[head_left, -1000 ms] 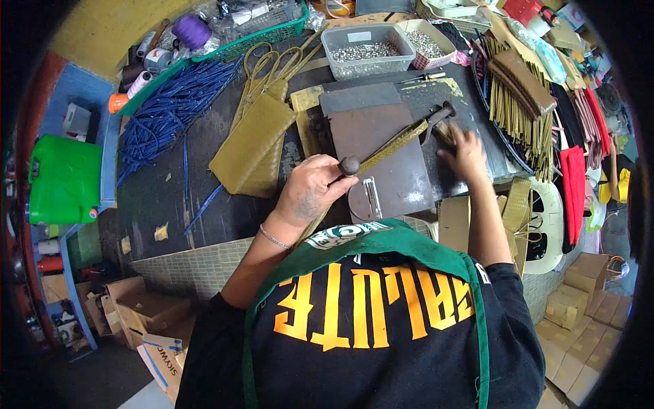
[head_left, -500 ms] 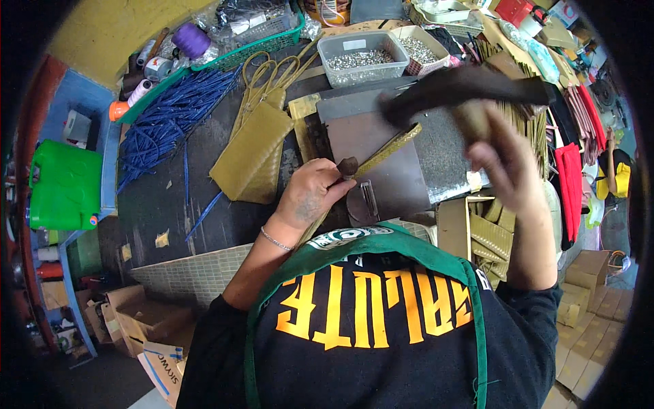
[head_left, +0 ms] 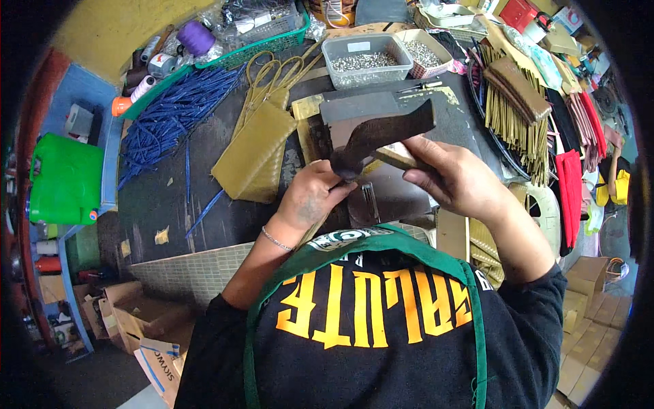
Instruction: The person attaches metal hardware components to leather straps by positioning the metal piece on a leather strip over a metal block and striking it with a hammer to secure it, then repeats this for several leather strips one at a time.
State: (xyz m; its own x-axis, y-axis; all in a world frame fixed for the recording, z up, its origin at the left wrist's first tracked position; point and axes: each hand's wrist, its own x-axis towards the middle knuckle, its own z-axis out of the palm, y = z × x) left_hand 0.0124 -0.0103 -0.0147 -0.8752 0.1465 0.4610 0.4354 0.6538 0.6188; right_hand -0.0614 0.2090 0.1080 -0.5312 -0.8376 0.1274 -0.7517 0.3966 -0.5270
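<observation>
The right hand point(head_left: 453, 180) gripped a hammer point(head_left: 381, 133) over the desk point(head_left: 170, 198); the left hand point(head_left: 313, 198) pinched a punch point(head_left: 345, 172).

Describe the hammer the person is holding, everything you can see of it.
The hammer has a dark, worn head, long and tapering toward the right, on a pale wooden handle. It is raised above the dark work surface, head near level. The right hand grips the handle just under the head. The left hand is at the head's lower end; whether it touches is unclear. The picture is slightly blurred there.
</observation>
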